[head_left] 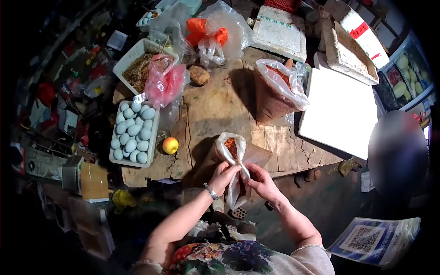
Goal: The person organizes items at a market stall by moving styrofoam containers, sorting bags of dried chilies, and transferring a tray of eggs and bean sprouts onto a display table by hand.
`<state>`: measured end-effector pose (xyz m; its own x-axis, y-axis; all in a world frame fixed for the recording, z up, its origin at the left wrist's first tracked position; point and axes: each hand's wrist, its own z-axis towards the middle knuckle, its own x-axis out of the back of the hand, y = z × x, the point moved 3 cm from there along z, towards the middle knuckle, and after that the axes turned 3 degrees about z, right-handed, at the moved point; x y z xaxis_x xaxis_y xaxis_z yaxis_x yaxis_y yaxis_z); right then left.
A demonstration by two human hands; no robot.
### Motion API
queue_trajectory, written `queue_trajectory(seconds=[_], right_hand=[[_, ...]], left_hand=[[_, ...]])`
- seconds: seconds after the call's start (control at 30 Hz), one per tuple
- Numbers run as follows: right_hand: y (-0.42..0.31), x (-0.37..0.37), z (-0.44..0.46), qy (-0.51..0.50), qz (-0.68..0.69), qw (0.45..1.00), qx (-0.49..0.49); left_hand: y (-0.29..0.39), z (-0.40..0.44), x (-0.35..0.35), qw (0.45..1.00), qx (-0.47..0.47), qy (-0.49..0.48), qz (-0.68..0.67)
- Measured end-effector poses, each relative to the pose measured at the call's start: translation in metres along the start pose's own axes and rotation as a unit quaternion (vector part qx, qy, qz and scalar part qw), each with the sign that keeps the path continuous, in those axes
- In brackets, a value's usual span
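Observation:
A plastic bag (223, 149) of red flakes, possibly ground chili, stands at the table's near edge with its mouth partly gathered. My left hand (223, 176) pinches the bag's rim from the left, thumb on top. From the right, my right hand (260, 182) grips the same rim, fingers closed on the plastic. Between the two hands the plastic is drawn together, and a loose flap hangs below them. Red flakes (231, 147) show through the opening beyond my fingers. Farther back stands a larger bag (273, 98) of reddish powder or flakes, its mouth wide.
On the wooden table (206, 107) are a tray of pale blue eggs (133, 133), a yellow-red apple (170, 145) and a brown lump (200, 75). A white tub (120, 66) holds dried strands beside a pink bag (165, 85). Foam boxes (279, 32) and a white board (339, 110) lie right.

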<state>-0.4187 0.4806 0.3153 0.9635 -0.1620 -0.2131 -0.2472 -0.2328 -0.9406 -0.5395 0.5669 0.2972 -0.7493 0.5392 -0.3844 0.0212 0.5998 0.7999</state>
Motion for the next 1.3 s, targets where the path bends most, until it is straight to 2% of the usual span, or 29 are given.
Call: queue_trajectory(seconds=[0.03, 0.07, 0.1, 0.17, 0.2, 0.23, 0.3, 0.33, 0.37, 0.4, 0.43, 0.47, 0.63, 0.83, 0.9, 0.97, 1.0, 1.03, 1.07, 1.1, 1.13, 1.17, 1.2, 1.23, 1.27, 1.3], right_hand=[[-0.001, 0.001, 0.000, -0.013, 0.020, 1.000, 0.010], [-0.004, 0.002, 0.001, -0.030, -0.022, 0.999, 0.015], [-0.010, 0.004, 0.002, -0.031, -0.022, 0.999, 0.016], [-0.023, 0.004, 0.006, -0.088, -0.119, 0.989, -0.024], [-0.028, 0.006, 0.009, -0.135, -0.169, 0.976, 0.009], [-0.034, 0.007, 0.012, -0.136, -0.170, 0.976, 0.010], [-0.046, 0.006, 0.018, -0.217, -0.345, 0.913, -0.016], [-0.058, 0.011, 0.024, -0.258, -0.362, 0.896, -0.013], [-0.067, 0.026, 0.034, -0.208, -0.368, 0.906, -0.009], [-0.086, 0.037, 0.045, -0.052, -0.351, 0.922, 0.154], [-0.106, 0.051, 0.054, 0.088, -0.467, 0.853, 0.215], [-0.133, 0.053, 0.059, 0.182, -0.590, 0.743, 0.258], [-0.144, 0.141, 0.136, 0.403, -0.656, 0.611, 0.184], [-0.169, 0.166, 0.176, 0.419, -0.572, 0.695, 0.114], [-0.172, 0.175, 0.175, 0.424, -0.491, 0.737, 0.192], [-0.150, 0.220, 0.195, 0.417, -0.407, 0.786, 0.205], [-0.143, 0.233, 0.201, 0.356, -0.263, 0.875, 0.198], [-0.136, 0.244, 0.207, 0.288, -0.143, 0.928, 0.187], [-0.150, 0.231, 0.193, 0.332, -0.270, 0.877, 0.218], [-0.170, 0.182, 0.165, 0.312, -0.234, 0.893, 0.225], [-0.164, 0.194, 0.171, 0.274, -0.236, 0.891, 0.274], [-0.164, 0.184, 0.164, 0.249, -0.221, 0.899, 0.283], [-0.164, 0.172, 0.154, 0.252, -0.235, 0.898, 0.275], [-0.160, 0.158, 0.144, 0.242, -0.183, 0.913, 0.273], [-0.164, 0.139, 0.128, 0.246, -0.176, 0.919, 0.255], [-0.167, 0.127, 0.111, 0.249, -0.198, 0.915, 0.249]], left_hand=[[0.001, -0.001, 0.000, 0.999, 0.011, -0.010, -0.036], [0.001, 0.000, 0.002, 0.996, 0.033, -0.029, -0.081], [0.003, 0.000, 0.004, 0.996, 0.032, -0.029, -0.081], [0.012, -0.002, 0.001, 0.988, 0.042, -0.053, -0.141], [0.017, -0.002, -0.004, 0.987, 0.028, -0.014, -0.157], [0.014, 0.002, 0.000, 0.987, 0.027, -0.014, -0.157], [-0.007, 0.013, 0.015, 1.000, 0.017, -0.009, 0.002], [-0.021, 0.019, 0.018, 0.999, -0.008, 0.002, 0.034], [-0.022, 0.019, 0.016, 0.996, -0.017, 0.045, 0.069], [-0.027, 0.021, 0.017, 0.992, -0.016, 0.052, 0.112], [-0.030, 0.023, 0.018, 0.986, -0.017, 0.061, 0.154], [-0.025, 0.019, 0.014, 0.985, -0.055, 0.068, 0.147], [-0.033, 0.023, 0.021, 0.979, -0.085, 0.078, 0.169], [-0.028, 0.023, 0.021, 0.978, -0.068, 0.059, 0.187], [-0.029, 0.023, 0.021, 0.976, -0.066, 0.059, 0.199], [-0.038, 0.028, 0.025, 0.974, -0.052, 0.066, 0.210], [-0.045, 0.032, 0.026, 0.977, -0.087, 0.057, 0.189], [-0.047, 0.033, 0.027, 0.977, -0.124, 0.054, 0.166], [-0.040, 0.027, 0.025, 0.974, -0.115, 0.057, 0.186], [-0.046, 0.031, 0.029, 0.965, -0.146, 0.044, 0.211], [-0.045, 0.028, 0.030, 0.969, -0.152, 0.043, 0.192], [-0.041, 0.023, 0.028, 0.972, -0.155, 0.036, 0.172], [-0.032, 0.015, 0.029, 0.971, -0.151, 0.025, 0.181], [-0.025, 0.009, 0.028, 0.971, -0.145, 0.011, 0.190], [-0.038, 0.017, 0.030, 0.971, -0.190, -0.004, 0.145], [-0.032, 0.005, 0.031, 0.971, -0.193, 0.006, 0.139]])
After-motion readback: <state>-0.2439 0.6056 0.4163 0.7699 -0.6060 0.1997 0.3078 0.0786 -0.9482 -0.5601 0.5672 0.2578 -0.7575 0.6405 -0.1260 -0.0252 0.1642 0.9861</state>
